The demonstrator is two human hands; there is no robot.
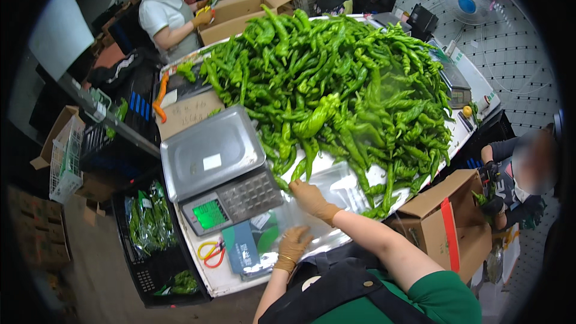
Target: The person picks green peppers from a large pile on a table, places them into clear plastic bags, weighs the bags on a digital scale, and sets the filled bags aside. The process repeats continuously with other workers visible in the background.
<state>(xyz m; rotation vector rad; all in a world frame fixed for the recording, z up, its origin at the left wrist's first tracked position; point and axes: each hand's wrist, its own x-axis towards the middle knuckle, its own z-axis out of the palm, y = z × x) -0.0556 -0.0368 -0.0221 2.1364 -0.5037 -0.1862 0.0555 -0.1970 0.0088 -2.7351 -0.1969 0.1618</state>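
Observation:
A large heap of long green peppers (336, 102) covers the middle and far side of the white table (225, 285). My right hand (313, 199), in a tan glove, reaches to the heap's near edge, its fingertips closed at the lower end of a green pepper (298, 170). My left hand (293, 248), also gloved, is at the table's near edge beside clear plastic bags (342, 189). Its thumb and fingers are apart. Left of it lies a blue and green printed package (242, 247). A metal-topped scale (213, 153) with a lit green display stands beyond that.
Red and yellow-handled scissors (211, 254) lie near the table's left corner. Black crates (150, 276) with bagged peppers stand below on the left. An open carton (444, 222) is at the right, by a co-worker (516, 174). Another person (171, 18) works across the table.

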